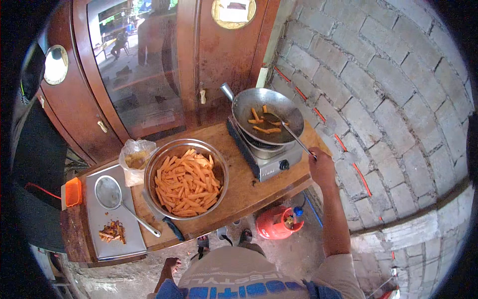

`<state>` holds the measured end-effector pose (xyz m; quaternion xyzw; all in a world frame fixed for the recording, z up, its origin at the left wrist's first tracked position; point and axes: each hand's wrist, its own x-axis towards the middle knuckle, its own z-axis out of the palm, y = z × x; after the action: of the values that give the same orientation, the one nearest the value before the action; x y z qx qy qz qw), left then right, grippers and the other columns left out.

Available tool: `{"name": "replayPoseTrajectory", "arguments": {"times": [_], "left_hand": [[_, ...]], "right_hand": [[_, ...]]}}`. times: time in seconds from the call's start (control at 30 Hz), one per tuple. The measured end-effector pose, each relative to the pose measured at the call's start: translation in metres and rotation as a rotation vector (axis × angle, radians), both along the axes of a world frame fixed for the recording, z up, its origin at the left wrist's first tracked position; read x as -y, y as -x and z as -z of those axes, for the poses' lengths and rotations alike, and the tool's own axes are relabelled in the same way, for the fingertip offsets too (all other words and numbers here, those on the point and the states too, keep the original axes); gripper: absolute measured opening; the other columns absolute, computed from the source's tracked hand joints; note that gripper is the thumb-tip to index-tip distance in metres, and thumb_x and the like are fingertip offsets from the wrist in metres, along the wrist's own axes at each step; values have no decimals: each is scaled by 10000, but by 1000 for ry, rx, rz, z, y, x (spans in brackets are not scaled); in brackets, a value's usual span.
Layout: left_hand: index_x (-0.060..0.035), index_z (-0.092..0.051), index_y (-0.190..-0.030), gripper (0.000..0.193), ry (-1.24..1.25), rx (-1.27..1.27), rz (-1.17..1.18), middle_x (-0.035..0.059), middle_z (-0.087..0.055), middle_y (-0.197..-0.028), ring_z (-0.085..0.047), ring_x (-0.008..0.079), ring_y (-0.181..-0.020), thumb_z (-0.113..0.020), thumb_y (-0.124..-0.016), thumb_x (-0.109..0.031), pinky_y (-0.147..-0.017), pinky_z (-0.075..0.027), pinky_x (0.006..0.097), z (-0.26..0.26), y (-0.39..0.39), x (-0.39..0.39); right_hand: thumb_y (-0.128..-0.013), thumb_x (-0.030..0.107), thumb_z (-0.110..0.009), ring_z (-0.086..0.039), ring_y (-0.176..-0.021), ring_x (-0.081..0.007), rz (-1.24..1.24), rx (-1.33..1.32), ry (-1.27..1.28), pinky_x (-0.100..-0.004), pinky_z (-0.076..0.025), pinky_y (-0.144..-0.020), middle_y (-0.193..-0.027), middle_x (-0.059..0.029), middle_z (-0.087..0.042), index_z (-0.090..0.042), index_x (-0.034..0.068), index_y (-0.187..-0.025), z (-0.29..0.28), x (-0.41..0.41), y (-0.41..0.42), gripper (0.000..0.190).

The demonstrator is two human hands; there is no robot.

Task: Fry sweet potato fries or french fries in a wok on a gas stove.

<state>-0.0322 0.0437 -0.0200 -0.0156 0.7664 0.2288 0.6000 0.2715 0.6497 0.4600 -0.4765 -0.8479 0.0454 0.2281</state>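
Observation:
My right hand is closed around the handle of a metal ladle or turner, whose head lies in a steel wok. Several orange sticks, likely cut sweet potato or carrot, lie in dark oil in the wok, which sits on a single-burner gas stove. My left hand hangs beside my body, below the table edge, with its fingers curled; whether it holds anything cannot be told. Left of the stove, a large steel bowl is heaped with raw orange sticks.
A metal tray holds a mesh skimmer and brown fried bits. Near it are an orange container, a plastic bag and a dark-handled tool. A red gas cylinder stands below; a block wall rises right.

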Motion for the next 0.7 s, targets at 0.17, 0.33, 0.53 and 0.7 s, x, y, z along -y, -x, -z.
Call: {"name": "replayPoseTrajectory", "arguments": {"times": [0.17,0.33,0.53,0.7], "left_hand": [[-81,-630,-1143,288,-134,45,87,39,-713,-946,-649,112,-673,-534,-871,-84,-486,-514,313,10,-31,-27],[-98,-580,-1225,537,-232,-173,409,10,-717,-1043,-680,136,-803,-664,-699,-29,-607,-548,313,64,-61,-15],[-99,-555,-1259,611,-185,-181,427,11,-690,-1141,-690,132,-876,-687,-670,-7,-646,-561,327,54,-130,-33],[-67,-543,-1270,446,-39,-14,166,80,-696,-1081,-656,158,-669,-543,-827,-12,-468,-508,346,14,-183,-52]], "right_hand": [[-899,158,-559,-649,-844,-415,94,48,18,-511,-524,-723,-893,-214,-672,-599,112,-1091,8,-43,-15,202],[-899,139,-557,-646,-821,-428,-108,95,58,-511,-518,-716,-880,-233,-670,-609,108,-1091,-2,-67,-18,202],[-896,146,-566,-648,-789,-418,-240,6,197,-495,-513,-694,-843,-241,-662,-619,92,-1063,-33,-105,-29,184],[-899,105,-564,-587,-547,-238,-274,50,67,-373,-444,-542,-626,-171,-584,-629,50,-1096,16,-182,-24,215]]}}
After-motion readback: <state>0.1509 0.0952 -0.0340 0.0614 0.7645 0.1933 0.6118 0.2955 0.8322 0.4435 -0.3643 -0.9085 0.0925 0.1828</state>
